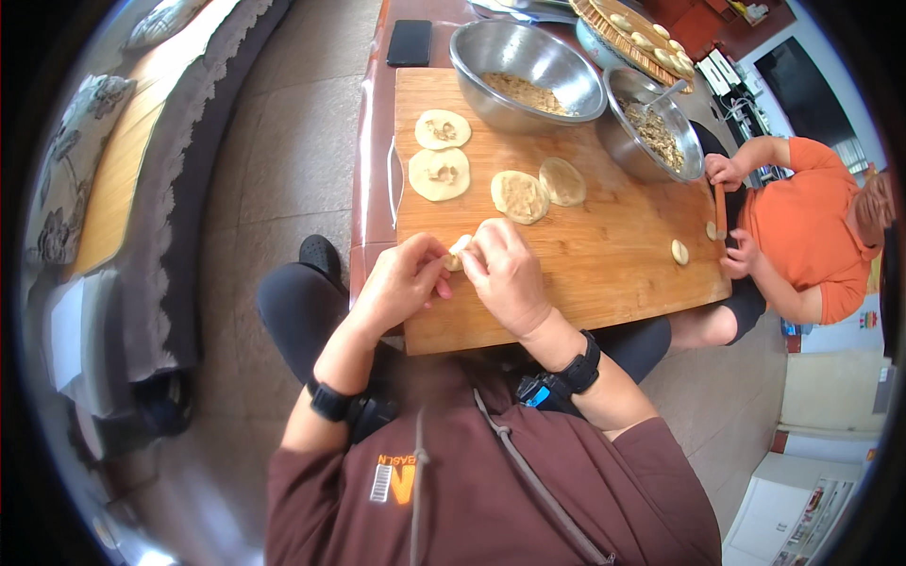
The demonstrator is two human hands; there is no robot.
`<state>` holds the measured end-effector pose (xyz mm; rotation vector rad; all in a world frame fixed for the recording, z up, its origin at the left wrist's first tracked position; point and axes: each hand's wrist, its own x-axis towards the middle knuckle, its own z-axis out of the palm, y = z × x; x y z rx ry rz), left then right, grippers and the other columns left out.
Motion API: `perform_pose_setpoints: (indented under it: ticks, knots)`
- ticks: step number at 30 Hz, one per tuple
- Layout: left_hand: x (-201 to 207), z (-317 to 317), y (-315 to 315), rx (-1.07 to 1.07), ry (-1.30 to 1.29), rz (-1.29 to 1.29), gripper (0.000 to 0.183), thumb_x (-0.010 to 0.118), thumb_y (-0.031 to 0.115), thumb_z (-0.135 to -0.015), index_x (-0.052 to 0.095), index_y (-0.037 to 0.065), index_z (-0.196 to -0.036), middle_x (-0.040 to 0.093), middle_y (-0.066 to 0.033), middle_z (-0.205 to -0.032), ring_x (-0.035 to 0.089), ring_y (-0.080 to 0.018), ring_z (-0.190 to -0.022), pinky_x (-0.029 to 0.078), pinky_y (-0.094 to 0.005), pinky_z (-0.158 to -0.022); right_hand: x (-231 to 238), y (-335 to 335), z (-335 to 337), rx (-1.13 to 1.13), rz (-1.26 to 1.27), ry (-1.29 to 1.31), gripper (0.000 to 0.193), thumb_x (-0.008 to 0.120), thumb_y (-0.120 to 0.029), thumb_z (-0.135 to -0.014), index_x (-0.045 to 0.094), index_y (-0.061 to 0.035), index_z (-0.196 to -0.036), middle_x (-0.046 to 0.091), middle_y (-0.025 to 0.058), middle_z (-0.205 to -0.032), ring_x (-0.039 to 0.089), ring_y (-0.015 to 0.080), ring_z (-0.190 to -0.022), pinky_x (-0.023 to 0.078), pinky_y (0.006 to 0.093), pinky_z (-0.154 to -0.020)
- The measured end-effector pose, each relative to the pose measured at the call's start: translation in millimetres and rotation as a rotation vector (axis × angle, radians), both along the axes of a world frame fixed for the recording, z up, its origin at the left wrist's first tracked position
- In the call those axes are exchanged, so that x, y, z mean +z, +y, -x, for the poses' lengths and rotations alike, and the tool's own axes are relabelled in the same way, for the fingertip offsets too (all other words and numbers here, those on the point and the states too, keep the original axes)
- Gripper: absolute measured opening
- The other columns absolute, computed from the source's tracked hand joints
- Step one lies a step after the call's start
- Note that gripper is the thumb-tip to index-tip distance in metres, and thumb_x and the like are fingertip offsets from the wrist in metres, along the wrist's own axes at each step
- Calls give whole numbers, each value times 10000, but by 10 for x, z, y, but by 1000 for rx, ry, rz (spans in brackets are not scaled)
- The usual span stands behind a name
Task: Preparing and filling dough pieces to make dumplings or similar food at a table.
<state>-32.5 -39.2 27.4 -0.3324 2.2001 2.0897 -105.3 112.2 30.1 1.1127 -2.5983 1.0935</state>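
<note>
Small pale dough piece (460, 248) sat between fingertips, above near edge of rectangular brown wooden board (585, 259). Bare left hand (404, 278) and bare right hand (508, 274): each grip was pinched closed on it. Risk seemed tearing — from uneven pull — or dropping, from slack fingers.

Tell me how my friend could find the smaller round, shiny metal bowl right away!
Start at the large, light-brown wooden board. At its far edge stands a big, round, silver metal bowl, and just right of that is the smaller round, silver metal bowl. Look for the thin, pale handle sticking out of its lumpy brownish filling; the big bowl has none.
</note>
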Motion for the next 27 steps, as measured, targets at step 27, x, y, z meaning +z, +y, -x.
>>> perform_pose_setpoints:
  ticks: [27]
  knots:
    - [-84, -17, 123, 161, 435, 532, 102, 659, 16, -758, 643, 10, -858, 604, -98, -932, 616, -197, -748, 494, -280, -672, 34, -32, 2, 47, 77, -116, 133, 552, -29, -796, 577, 1, -923, 552, 156, -866, 564, 343, -819, 470, 387, -701]
